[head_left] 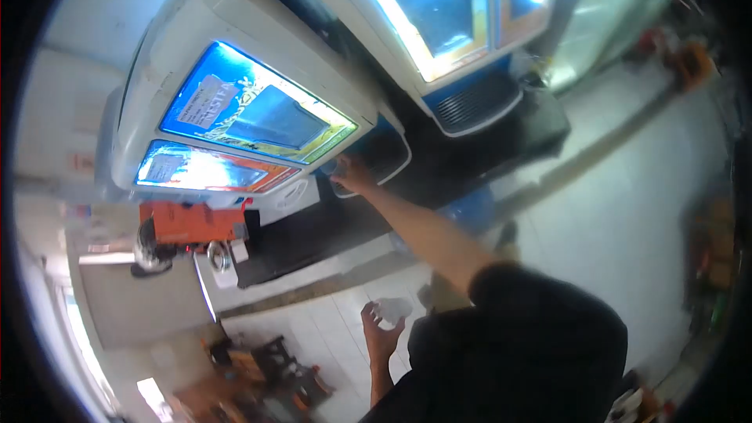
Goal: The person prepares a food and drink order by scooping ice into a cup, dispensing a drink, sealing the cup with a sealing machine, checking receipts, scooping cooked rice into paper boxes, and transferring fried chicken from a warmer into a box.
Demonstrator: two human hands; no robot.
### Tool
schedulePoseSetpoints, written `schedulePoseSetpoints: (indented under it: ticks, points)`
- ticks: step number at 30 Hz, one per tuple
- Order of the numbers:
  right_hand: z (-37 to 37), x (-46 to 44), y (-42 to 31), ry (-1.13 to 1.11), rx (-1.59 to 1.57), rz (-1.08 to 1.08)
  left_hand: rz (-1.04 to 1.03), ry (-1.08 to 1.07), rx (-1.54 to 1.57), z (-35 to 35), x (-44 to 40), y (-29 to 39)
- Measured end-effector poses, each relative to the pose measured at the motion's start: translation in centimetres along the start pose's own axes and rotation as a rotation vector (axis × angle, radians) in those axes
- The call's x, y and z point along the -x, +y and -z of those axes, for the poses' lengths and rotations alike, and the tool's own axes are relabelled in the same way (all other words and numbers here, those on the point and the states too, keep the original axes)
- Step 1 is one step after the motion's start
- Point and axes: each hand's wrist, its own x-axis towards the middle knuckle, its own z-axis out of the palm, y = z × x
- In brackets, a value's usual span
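Observation:
My left hand (383,338) is low in the view, its fingers curved around a clear plastic cup (392,312). My right arm stretches up to a white drink dispenser (235,23) with lit blue and orange panels. At the dispenser's lower front, beside its drip tray (384,158), my right hand (356,175) is closed. A small bluish, see-through shape lies at its fingertips, too blurred to name. The lit blue panel (262,113) is just above that hand.
A second dispenser (427,16) with its own drip tray (478,103) stands alongside. Both rest on a black counter (290,247). An orange box (188,223) is at the counter's far end. Wooden furniture (235,380) stands on the tiled floor (305,329).

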Motion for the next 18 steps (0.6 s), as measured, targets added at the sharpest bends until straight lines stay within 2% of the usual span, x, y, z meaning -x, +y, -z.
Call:
schedulePoseSetpoints:
  ticks: [1,2,4,5,7,9,11,12,14,15,16,18]
  points:
    - [-0.8,-0.4,0.4,-0.203,-0.071,-0.137,-0.081,0.117,-0.213,-1.2,3.6,2.9]
    - [-1.7,0.0,0.2,-0.242,-0.094,-0.126,-0.158,0.223,-0.437,-2.0,6.0,5.2]
    - [-1.9,0.9,0.3,0.050,-0.352,-0.395,-0.057,0.343,-0.419,-4.6,9.8,5.3]
    - [-3.5,-0.3,3.4,-0.161,-0.625,-0.474,0.029,0.423,-0.405,-5.6,12.3,4.9]
    - [-3.4,-0.1,5.5,-0.269,-1.511,-0.892,0.055,0.434,-0.346,-6.9,15.8,0.7]
    - [-0.4,-1.9,3.9,-0.134,-1.697,-1.148,0.057,0.456,-0.287,-9.2,17.0,0.1]
    - [1.5,-2.9,2.4,-0.070,-1.755,-1.213,0.138,0.592,-0.217,-11.8,18.9,2.2]
    - [0.9,-3.2,3.3,-0.089,-1.742,-1.225,0.149,0.608,-0.207,-12.3,19.4,2.9]
    - [0.4,-3.1,5.4,-0.078,-1.799,-1.157,0.132,0.605,-0.385,-13.4,19.9,4.0]
    - [1.5,-1.6,3.9,-0.085,-1.473,-1.048,0.171,0.613,-0.293,-13.6,19.9,4.4]
    - [3.0,-0.5,2.7,-0.084,-1.457,-1.049,0.178,0.609,-0.280,-13.4,19.8,4.7]
    - [4.6,0.8,1.7,-0.427,-0.278,-0.432,0.162,0.632,-0.197,-12.4,19.6,4.9]
